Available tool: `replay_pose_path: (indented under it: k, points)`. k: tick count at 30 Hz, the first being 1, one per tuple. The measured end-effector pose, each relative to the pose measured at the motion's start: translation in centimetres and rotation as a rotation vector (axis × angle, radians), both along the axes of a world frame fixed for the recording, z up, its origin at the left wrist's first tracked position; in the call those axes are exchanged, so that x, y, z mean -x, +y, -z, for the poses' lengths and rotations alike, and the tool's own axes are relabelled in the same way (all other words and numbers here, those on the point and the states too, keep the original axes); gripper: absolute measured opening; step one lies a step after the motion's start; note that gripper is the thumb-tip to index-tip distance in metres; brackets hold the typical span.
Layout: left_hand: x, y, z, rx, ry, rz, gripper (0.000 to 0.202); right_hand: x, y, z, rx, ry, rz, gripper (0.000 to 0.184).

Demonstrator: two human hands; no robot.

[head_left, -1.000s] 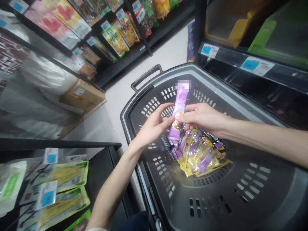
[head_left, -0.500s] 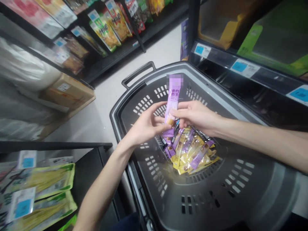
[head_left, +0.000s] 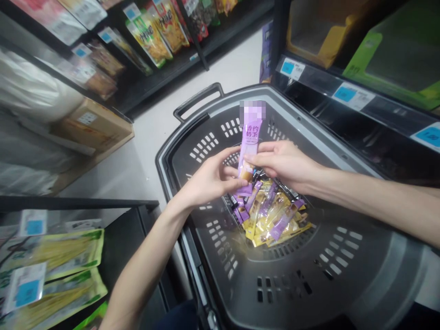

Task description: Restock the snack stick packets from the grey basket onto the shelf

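Single head-worn camera, close above basket (head_left: 374,261), facing forward and down into it.

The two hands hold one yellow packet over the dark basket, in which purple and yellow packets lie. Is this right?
The colour is wrong: in the head view, the left hand and right hand hold one purple packet over the dark basket.

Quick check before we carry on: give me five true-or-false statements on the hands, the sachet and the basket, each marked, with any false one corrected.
1. The left hand and right hand both grip the purple sachet. True.
2. The purple sachet lies flat on the floor. False: it is held up over the basket.
3. Yellow and purple packets lie inside the basket. True.
4. The basket is white. False: it is dark grey.
5. The basket's walls are slotted. True.
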State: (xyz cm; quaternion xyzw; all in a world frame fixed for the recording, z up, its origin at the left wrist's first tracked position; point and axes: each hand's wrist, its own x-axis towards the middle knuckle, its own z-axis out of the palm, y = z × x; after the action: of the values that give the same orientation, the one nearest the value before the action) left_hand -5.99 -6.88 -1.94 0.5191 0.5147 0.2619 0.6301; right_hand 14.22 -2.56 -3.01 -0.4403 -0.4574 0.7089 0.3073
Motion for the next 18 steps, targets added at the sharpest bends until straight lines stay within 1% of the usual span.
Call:
replay_pose_path:
  k: [4,7,10,12,15,18]
  points:
    - [-0.25,0.02,-0.25,-0.081,0.046,-0.023,0.084,-0.04,0.00,-0.44,0.001,0.016,0.016,0.009]
    - [-0.43,0.16,-0.38,-0.160,0.071,-0.066,0.081,-0.02,0.10,-0.69,0.037,0.015,0.059,0.005]
    - [-0.39,0.32,-0.18,-0.269,0.135,-0.112,0.079,-0.02,0.33,-0.70,0.081,0.042,0.101,0.005]
    - [-0.27,0.40,0.05,-0.317,0.169,-0.120,0.072,-0.10,0.47,-0.66,0.102,0.074,0.099,0.005]
    - [-0.05,0.45,0.27,-0.347,0.204,-0.105,0.064,-0.28,0.59,-0.63,0.111,0.156,0.036,0.010]
    - [0.15,0.46,0.26,-0.362,0.209,-0.088,0.063,-0.30,0.64,-0.57,0.108,0.224,0.000,0.022]
